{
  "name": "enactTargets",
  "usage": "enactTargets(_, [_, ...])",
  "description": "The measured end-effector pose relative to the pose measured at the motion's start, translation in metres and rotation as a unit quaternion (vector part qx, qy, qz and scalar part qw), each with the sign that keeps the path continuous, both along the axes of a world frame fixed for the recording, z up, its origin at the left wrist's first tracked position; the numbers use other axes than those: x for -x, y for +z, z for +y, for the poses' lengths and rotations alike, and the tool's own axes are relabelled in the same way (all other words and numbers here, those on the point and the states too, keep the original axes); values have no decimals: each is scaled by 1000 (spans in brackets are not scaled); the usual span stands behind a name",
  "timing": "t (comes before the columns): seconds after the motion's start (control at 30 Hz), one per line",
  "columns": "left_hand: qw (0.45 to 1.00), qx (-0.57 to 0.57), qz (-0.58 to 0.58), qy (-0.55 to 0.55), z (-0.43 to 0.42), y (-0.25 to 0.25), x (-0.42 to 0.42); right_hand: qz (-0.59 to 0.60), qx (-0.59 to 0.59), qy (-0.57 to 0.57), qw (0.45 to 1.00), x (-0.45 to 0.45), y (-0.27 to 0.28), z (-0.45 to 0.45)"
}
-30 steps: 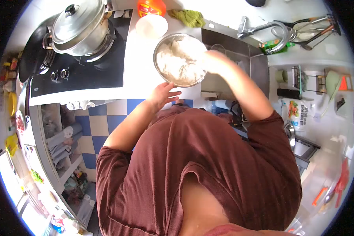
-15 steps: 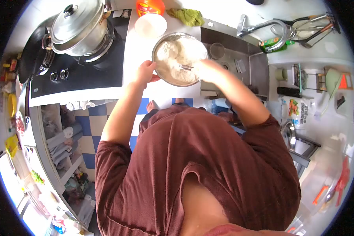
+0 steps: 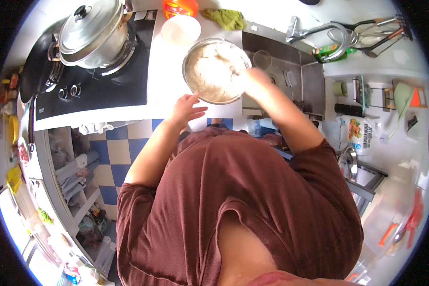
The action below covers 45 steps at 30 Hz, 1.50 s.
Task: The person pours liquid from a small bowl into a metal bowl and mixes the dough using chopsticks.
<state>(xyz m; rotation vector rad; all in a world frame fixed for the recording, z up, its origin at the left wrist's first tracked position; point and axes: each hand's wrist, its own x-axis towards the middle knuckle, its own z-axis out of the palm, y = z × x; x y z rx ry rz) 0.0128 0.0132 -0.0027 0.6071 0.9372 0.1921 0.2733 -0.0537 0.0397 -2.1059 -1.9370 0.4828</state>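
Observation:
A metal mixing bowl (image 3: 188, 78) stands on the white counter, holding a pale, floury mixture (image 3: 214, 71) that looks clumpy. My left hand (image 3: 187, 110) is open just off the bowl's lower left rim, its fingers spread and nothing in them. Over the bowl's right rim, my right hand (image 3: 255, 81) is smeared by motion. It appears closed around a metal utensil (image 3: 233, 71), of which only a small blurred grey part shows in the mixture; its exact kind cannot be made out.
Behind the bowl are a white bowl (image 3: 181, 30), an orange-red container (image 3: 180, 7) and a green cloth (image 3: 223, 19). A lidded pot (image 3: 93, 35) sits on the black stove (image 3: 97, 93) at left. The sink (image 3: 310, 86) with its curved tap (image 3: 341, 33) lies to the right.
My left hand has let go of the bowl's rim, moved down toward me and spread its fingers. My right hand has shifted slightly; the utensil is less visible. The mixture's shape has changed.

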Motion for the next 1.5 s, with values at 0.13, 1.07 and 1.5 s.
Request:
enactTargets(0.13, [991,-100,82,40,30,12,1,-68,205,48,975,6,69,24])
enactTargets(1.07, [988,-92,69,107,11,-1,-10,-63,185,-41,980,-14,43,26])
enactTargets(1.5, [988,-81,76,104,11,0,-11,89,166,-74,979,7,38,30])
